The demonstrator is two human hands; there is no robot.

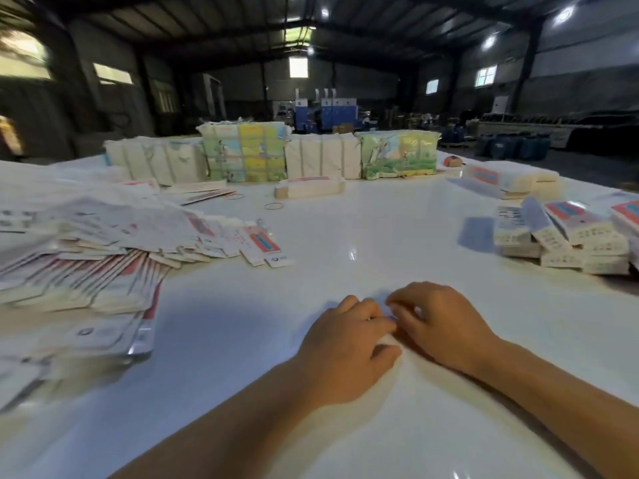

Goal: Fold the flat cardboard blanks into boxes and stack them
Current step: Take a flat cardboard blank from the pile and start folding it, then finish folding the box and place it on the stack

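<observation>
My left hand [345, 340] and my right hand [439, 323] rest side by side on the white table [345, 236], near its front middle. Their fingertips almost touch and the fingers are loosely curled, with nothing visible in either hand. A wide, fanned heap of flat cardboard blanks [103, 243], white with red and blue print, lies to the left of my hands. Folded boxes [570, 236] lie piled at the right edge. One more folded box [309, 187] lies alone farther back at the centre.
Tied bundles of colourful printed card [245, 150] and white card [321, 157] line the back of the table. Two rubber bands [273, 206] lie in front of them. A small orange object [451, 161] sits at the back right. Beyond is a dim warehouse.
</observation>
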